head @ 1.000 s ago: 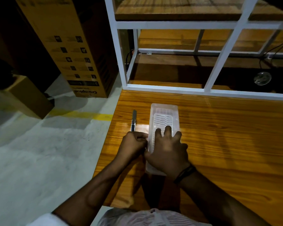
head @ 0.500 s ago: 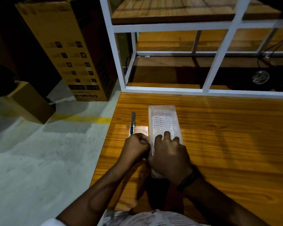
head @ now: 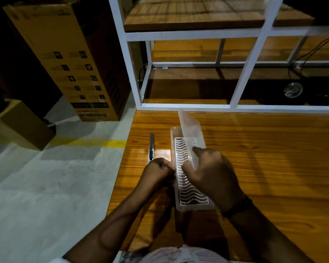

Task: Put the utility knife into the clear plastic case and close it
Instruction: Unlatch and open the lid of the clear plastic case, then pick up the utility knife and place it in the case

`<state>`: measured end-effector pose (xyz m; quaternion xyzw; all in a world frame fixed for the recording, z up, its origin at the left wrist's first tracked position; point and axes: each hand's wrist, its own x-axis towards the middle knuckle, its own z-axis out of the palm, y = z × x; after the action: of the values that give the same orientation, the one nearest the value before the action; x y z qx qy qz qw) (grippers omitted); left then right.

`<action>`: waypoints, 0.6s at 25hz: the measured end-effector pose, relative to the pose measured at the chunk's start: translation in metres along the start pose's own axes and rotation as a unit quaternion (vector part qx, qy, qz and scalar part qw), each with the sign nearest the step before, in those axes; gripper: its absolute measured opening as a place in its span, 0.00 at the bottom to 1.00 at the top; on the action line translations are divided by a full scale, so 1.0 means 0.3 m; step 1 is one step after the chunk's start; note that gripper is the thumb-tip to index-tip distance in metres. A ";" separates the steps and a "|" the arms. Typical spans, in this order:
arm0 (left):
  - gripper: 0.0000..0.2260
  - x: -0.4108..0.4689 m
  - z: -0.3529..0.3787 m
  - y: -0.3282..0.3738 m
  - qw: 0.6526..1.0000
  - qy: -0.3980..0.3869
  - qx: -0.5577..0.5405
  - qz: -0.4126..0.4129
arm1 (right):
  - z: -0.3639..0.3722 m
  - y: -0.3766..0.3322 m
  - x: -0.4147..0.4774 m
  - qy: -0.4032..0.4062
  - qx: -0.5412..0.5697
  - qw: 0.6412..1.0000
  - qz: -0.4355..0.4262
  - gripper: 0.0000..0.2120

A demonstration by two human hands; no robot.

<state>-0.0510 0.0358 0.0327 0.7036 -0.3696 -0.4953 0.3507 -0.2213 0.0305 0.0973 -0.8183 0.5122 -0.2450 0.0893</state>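
Note:
The clear plastic case (head: 190,198) lies lengthwise on the wooden table (head: 264,158), with a white wavy-slotted insert inside. Its lid (head: 191,128) is swung up and tilted to the right. My right hand (head: 211,177) grips the lid's near part, thumb inside and fingers behind. My left hand (head: 158,172) is closed against the case's left rim, pinching its edge. The grey utility knife (head: 151,147) rests on the table just left of the case, its near end at my left hand's knuckles.
A white metal shelf frame (head: 186,106) with wooden boards stands along the table's far edge. A tall cardboard box (head: 70,59) and a smaller one (head: 25,124) sit on the grey floor to the left. The table's left edge runs close to the knife.
The case lay shut under my right hand before. Now the lid is lifted and tilted right, held in my right hand. My left hand stays at the left rim; the knife has not moved.

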 end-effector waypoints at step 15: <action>0.04 0.062 -0.090 0.004 0.999 0.006 -0.031 0.032 | 0.113 0.363 -0.070 0.060 0.028 0.956 0.286 0.22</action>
<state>-0.0211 0.0226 0.0327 0.6831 -0.3746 -0.4909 0.3900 -0.2985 -0.0044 0.0182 -0.6190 0.7218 -0.2719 0.1478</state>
